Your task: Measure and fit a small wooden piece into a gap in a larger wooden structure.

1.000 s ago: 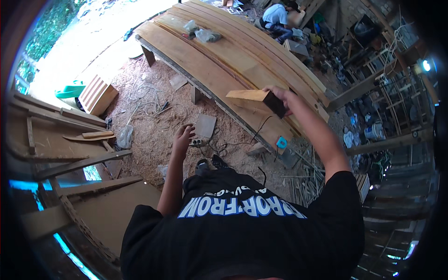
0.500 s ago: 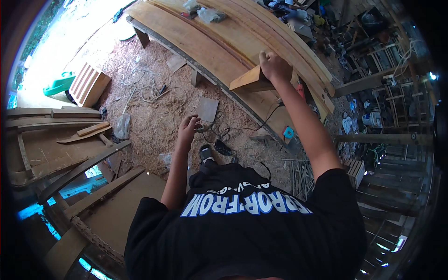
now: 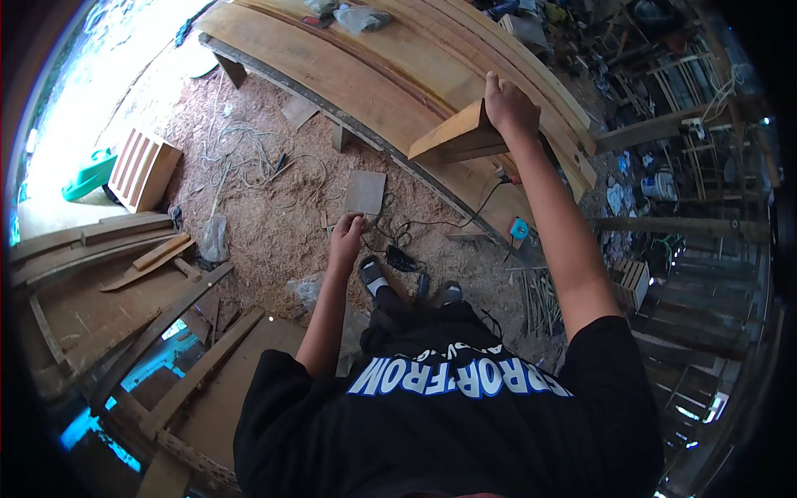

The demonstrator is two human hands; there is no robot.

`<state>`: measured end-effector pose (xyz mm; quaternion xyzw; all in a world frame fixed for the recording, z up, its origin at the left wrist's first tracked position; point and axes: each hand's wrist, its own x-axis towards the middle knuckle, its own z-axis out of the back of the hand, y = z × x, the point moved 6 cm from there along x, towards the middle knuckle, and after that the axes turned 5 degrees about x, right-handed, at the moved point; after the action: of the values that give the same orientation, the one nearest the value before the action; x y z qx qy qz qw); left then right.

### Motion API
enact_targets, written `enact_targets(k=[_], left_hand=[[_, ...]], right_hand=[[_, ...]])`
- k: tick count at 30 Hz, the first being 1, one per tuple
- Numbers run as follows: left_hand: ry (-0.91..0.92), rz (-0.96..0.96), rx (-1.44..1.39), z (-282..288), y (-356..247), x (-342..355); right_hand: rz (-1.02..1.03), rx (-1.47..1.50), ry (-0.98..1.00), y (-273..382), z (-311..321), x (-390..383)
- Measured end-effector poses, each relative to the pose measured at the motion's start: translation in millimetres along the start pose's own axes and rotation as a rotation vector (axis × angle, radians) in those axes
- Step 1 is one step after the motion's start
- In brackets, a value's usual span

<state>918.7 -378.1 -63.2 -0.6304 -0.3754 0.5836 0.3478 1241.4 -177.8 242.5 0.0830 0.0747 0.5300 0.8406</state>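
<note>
My right hand (image 3: 512,108) grips a short wooden board (image 3: 448,137), held angled over the long planks (image 3: 365,75) on the low bench. Just beyond it a red power tool (image 3: 513,178) with a black cord lies partly hidden on the bench, near a turquoise tape measure (image 3: 519,228). My left hand (image 3: 346,236) hangs above the sawdust floor near a grey square sheet (image 3: 364,191), its fingers curled closed with nothing visible in them.
A slatted wooden crate (image 3: 143,170) and a green plastic object (image 3: 90,173) stand at left, above leaning boards and frames (image 3: 207,365). Cords (image 3: 241,145) lie tangled on the floor. Plastic bags (image 3: 361,18) sit on the planks; scrap wood and clutter (image 3: 672,79) fill the right side.
My right hand has risen and turned over the short board, whose angle has changed. My left hand's fingers have curled further. The view has shifted, showing more of my feet.
</note>
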Motion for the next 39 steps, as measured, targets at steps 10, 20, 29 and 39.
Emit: enact_targets(k=[10, 20, 29, 39], left_hand=[[0.15, -0.547, 0.393, -119, -181, 18], [0.189, -1.013, 0.599, -190, -251, -3], [0.126, -1.01, 0.619, -189, -243, 6], [0.096, -1.002, 0.656, -187, -236, -23]], right_hand=[[0.043, 0.088, -0.033, 6, -11, -32], [0.36, 0.826, -0.186, -52, -4, -45], [0.322, 1.667, 0.18, -55, -12, -33], [0.548, 1.606, 0.154, -56, 6, -52]])
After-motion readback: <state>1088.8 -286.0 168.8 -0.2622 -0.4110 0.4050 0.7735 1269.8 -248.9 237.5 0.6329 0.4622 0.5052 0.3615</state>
